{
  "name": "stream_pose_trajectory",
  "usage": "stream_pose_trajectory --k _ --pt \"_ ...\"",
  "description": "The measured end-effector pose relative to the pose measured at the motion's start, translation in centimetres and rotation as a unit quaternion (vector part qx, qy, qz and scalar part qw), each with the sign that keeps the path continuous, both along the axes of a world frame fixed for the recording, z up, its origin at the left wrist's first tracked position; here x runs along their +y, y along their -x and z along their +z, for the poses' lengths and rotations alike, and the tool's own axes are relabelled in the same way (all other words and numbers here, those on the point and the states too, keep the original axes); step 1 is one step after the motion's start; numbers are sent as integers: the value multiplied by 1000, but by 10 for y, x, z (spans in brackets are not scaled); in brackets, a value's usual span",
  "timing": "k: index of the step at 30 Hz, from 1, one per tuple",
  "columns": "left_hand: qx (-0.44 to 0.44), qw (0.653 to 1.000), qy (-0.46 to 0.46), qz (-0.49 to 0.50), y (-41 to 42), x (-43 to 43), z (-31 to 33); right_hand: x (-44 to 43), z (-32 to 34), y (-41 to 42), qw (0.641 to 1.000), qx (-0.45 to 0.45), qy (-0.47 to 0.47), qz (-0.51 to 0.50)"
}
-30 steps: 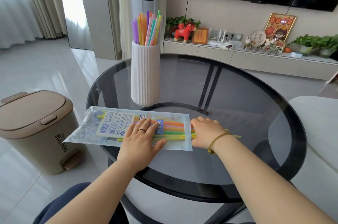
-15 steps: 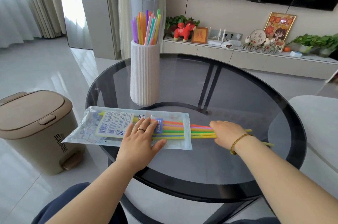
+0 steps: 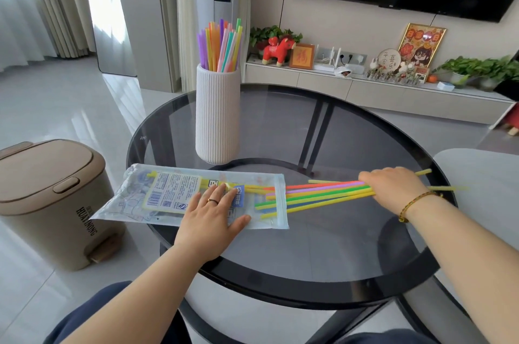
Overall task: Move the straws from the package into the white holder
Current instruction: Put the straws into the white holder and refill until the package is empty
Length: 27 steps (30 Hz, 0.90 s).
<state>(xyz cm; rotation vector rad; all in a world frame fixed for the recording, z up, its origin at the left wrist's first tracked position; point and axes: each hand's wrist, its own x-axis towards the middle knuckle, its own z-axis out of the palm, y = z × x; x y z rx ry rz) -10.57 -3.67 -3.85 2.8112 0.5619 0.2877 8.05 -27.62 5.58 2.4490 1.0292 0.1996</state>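
A clear plastic package (image 3: 157,195) with a printed label lies flat at the near left of the round glass table (image 3: 323,245). My left hand (image 3: 212,216) presses flat on it, fingers spread. A bundle of coloured straws (image 3: 323,193) sticks most of the way out of the package's right end. My right hand (image 3: 393,185) is closed on that bundle near its far end. The white ribbed holder (image 3: 217,116) stands upright behind the package, with several coloured straws (image 3: 222,46) standing in it.
A beige pedal bin (image 3: 53,197) stands on the floor left of the table. A pale seat (image 3: 483,175) sits beside the table's right edge. A low TV cabinet (image 3: 379,93) with ornaments and plants runs along the back wall.
My right hand has slid to the right across the table, drawing the straw bundle much further out of the package. My left hand has stayed pressed on the package.
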Motion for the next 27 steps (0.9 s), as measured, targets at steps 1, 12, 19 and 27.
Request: stream_pose_trajectory --k 1,12,19,27 --pt "5 1000 -1 0 0 0 0 -4 5 -2 1000 -12 8 -1" --pt "66 998 6 -4 -1 0 7 -5 93 -9 976 -188 100 49" --pt "-123 974 190 -27 0 -7 46 23 125 12 954 -236 128 129" --pt "-183 923 309 -142 -23 -51 130 62 133 48 913 -313 110 237"
